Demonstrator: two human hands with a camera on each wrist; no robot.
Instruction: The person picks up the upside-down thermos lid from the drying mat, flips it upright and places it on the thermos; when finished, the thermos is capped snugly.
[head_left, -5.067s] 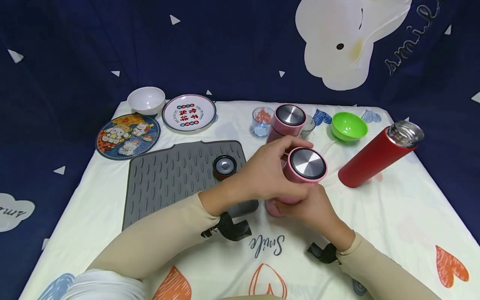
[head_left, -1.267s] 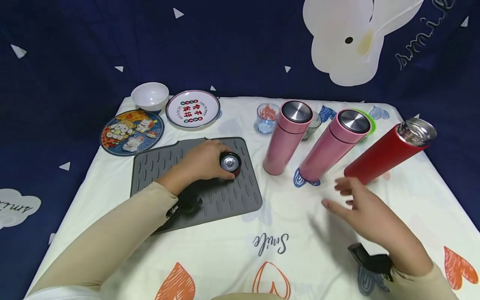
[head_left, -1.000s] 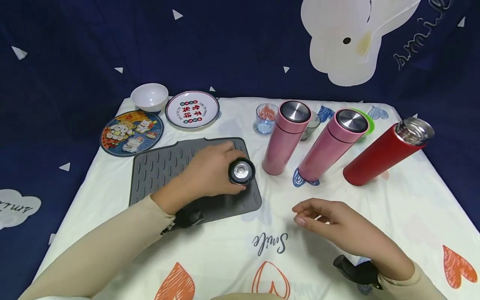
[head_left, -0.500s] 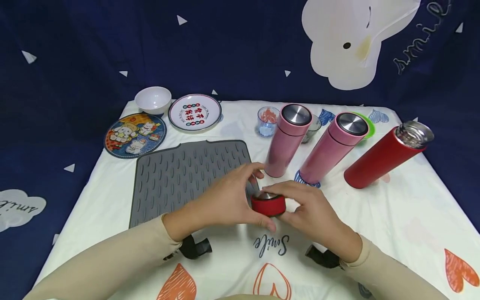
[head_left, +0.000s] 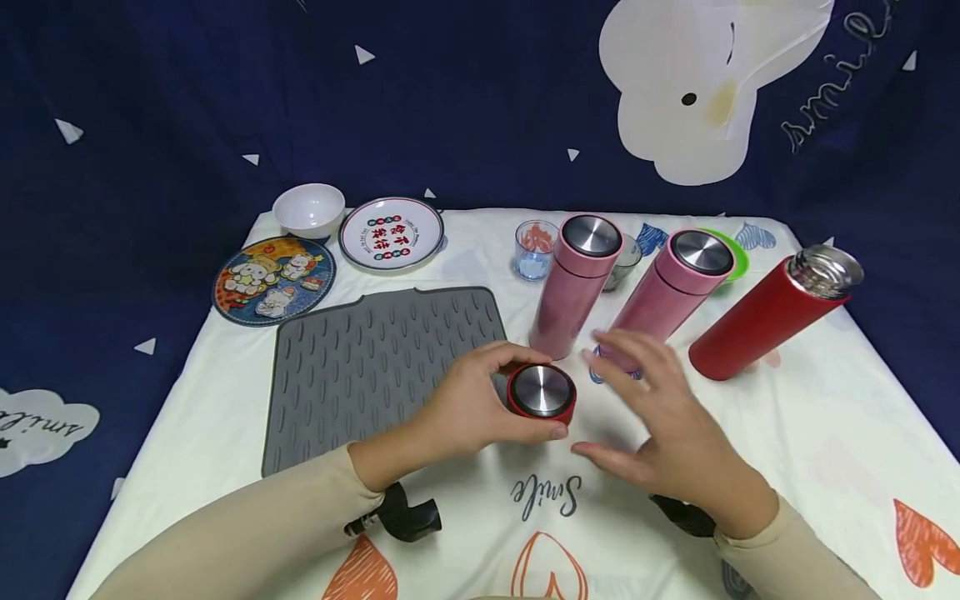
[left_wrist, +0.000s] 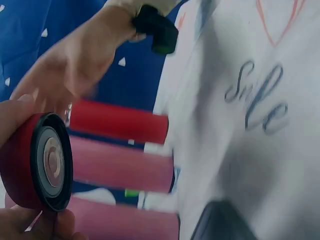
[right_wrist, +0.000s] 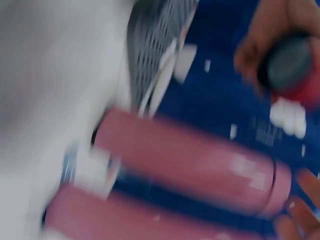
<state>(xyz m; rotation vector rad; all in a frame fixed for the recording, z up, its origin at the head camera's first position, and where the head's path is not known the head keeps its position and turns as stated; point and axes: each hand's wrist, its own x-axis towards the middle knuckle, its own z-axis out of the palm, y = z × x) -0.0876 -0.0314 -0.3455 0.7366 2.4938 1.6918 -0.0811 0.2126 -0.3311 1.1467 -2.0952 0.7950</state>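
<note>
My left hand (head_left: 480, 400) holds a red bottle lid (head_left: 542, 395) between thumb and fingers, its steel top facing up. The lid's underside, with a black rim and grey inner ring, shows in the left wrist view. Off to the lid's right, my right hand (head_left: 667, 425) is spread and holds nothing; it is blurred in the left wrist view. A red thermos (head_left: 765, 321) stands at the right without a lid, its steel mouth bare. Two pink thermoses, one on the left (head_left: 573, 287) and one on the right (head_left: 671, 283), stand capped beyond the hands.
A grey ribbed mat (head_left: 382, 358) lies at the left. Behind it are a white bowl (head_left: 309, 210), a white plate (head_left: 392, 234) and a cartoon plate (head_left: 274, 281). Two glasses, one patterned (head_left: 534, 252), and a green bowl (head_left: 737, 254) stand behind the thermoses.
The left hand has picked the red lid up off the mat and brought it right, turning it steel side up. The right hand has touched it and moved away. Earlier, both hands were on a pink thermos.
</note>
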